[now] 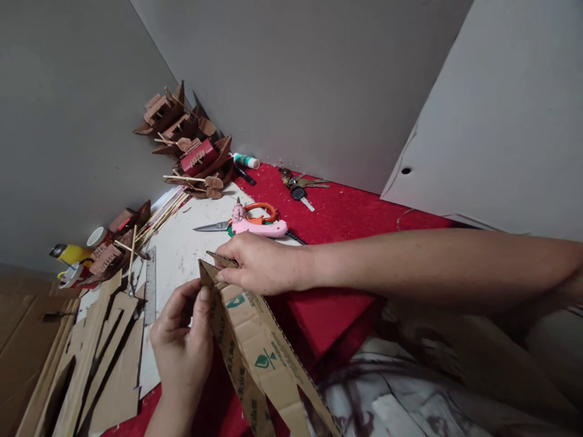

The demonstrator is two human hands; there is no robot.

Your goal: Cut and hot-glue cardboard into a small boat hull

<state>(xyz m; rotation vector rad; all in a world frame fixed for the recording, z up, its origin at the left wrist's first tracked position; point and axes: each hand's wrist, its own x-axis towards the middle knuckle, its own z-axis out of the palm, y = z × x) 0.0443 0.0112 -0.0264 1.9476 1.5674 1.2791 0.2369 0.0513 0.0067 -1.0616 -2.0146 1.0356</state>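
Folded brown cardboard (pixel 260 343) with green print and dark lettering runs from the pointed end between my hands down towards my lap. My left hand (pixel 182 340) pinches a narrow side strip near its tip, thumb on the near face. My right hand (pixel 266 262) reaches across from the right and grips the wider part close to the same end; some of its fingers are hidden. Just beyond the right hand lie a pink glue gun (pixel 260 229) and scissors (pixel 216 227) with an orange handle, the two overlapping.
Several brown model boats (pixel 200 155) stand against the wall at the back left. Cut cardboard pieces (pixel 107 364) and a clear ruler (pixel 150 285) lie on the left. Keys (pixel 300 193) and a glue stick (pixel 246 161) rest on the red tabletop (pixel 350 209).
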